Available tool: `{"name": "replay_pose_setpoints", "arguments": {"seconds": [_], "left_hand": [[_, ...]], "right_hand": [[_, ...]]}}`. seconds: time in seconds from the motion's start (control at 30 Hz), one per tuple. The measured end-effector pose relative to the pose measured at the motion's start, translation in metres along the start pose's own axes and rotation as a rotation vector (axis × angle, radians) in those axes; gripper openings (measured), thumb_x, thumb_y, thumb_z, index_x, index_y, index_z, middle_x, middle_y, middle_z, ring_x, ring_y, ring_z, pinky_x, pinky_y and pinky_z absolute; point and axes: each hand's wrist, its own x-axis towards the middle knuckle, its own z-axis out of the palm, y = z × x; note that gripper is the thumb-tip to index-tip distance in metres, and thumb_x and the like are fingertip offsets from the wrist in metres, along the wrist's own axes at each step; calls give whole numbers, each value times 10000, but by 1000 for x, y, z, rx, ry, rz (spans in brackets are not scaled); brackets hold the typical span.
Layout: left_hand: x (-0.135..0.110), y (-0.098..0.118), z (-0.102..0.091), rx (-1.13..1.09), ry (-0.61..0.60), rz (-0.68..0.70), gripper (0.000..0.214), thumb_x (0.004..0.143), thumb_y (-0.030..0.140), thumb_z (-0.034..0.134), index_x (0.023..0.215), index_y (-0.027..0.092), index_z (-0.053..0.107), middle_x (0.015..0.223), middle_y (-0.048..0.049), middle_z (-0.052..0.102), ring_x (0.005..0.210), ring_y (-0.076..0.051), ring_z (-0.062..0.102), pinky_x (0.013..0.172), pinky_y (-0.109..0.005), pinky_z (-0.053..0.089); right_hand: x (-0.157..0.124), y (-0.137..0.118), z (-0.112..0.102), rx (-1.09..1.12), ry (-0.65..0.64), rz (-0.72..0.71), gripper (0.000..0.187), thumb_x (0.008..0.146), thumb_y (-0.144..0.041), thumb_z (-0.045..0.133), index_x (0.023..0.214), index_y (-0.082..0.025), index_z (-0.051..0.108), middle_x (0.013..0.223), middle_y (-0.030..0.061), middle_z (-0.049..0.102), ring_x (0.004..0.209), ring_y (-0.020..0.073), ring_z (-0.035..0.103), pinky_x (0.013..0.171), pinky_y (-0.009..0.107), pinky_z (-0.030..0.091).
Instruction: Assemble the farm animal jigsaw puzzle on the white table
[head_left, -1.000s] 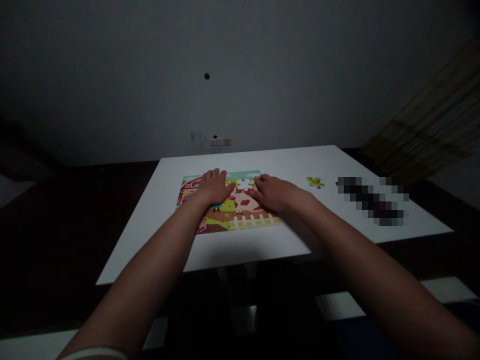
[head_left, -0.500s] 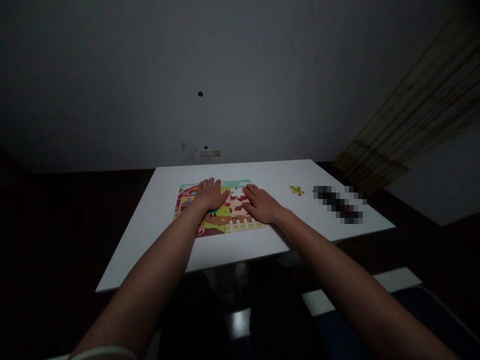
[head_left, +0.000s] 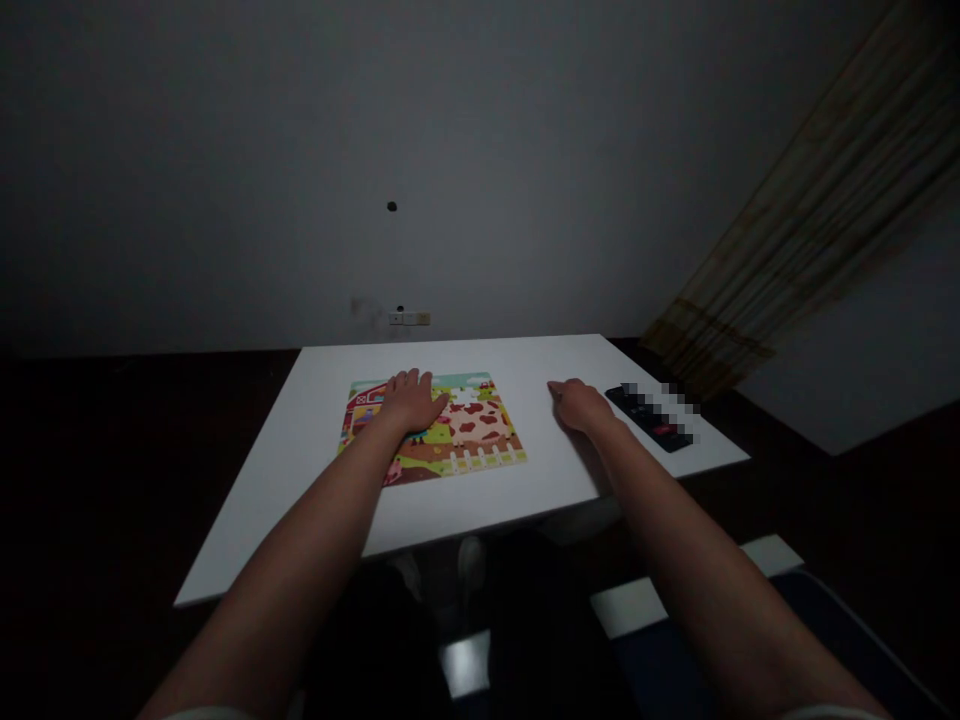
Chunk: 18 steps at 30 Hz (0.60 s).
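Observation:
A farm-picture jigsaw puzzle (head_left: 480,430) lies on the white table (head_left: 300,520), with a red barn, a spotted cow and a fence on it. A white gap shows above the cow's back. My left hand (head_left: 411,402) rests flat on the puzzle's left half, fingers spread, covering part of the picture. To the right of the puzzle, my right hand (head_left: 579,405) is low over the table, its fingers closed together with one tip pointing left. It covers the spot where a loose green puzzle piece lay; the piece is hidden.
A dark phone-like object (head_left: 649,418), partly blurred out, lies near the table's right edge. Beyond the table stands a grey wall with sockets (head_left: 409,318). A curtain (head_left: 720,290) hangs at the right. My legs are under the table's front edge.
My right hand has left the puzzle and moved right, over the loose piece, its fingers closing. My left hand stays on the puzzle. The view has shifted slightly.

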Motion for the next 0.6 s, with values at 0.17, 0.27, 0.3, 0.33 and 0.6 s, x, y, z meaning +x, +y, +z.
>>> {"name": "replay_pose_setpoints", "arguments": {"seconds": [0.17,0.27,0.3,0.33,0.6], "left_hand": [[-1,1,-2,11,-12,-17,799,1138,659,392,1740,139,471,1836,-260,437,1699,-443,417,1380,-557,319],[-2,0,-1,14,-5,-10,799,1139,659,393,1738,136,470,1833,-265,444,1695,-447,425,1376,-565,323],[-2,0,-1,14,-4,-9,788,1138,658,396,1732,145,476,1836,-263,443,1699,-449,423,1375,-572,324],[-2,0,-1,13,-7,-13,776,1136,656,402,1725,157,483,1840,-259,441,1703,-450,418,1374,-578,323],[-6,-1,-1,-1,2,-6,734,1133,660,421,1701,204,506,1815,-224,482,1684,-432,449,1373,-576,334]], "right_hand": [[7,-6,-7,35,7,33,662,934,-83,673,1573,-228,770,1450,217,771,1312,354,765,1147,475,567],[15,-16,-12,124,-21,-56,838,854,-19,729,1673,-188,678,1410,190,814,1243,302,800,1071,378,607],[19,-20,-14,155,-43,-86,868,836,-13,754,1684,-173,663,1343,177,844,1166,288,823,1018,357,625],[23,-23,-16,183,-71,-112,888,819,-11,781,1687,-157,657,1269,166,867,1083,280,838,968,350,637],[84,-47,-21,351,-175,-269,781,680,-25,883,1445,-166,816,1165,136,893,984,281,830,952,385,639]]}}
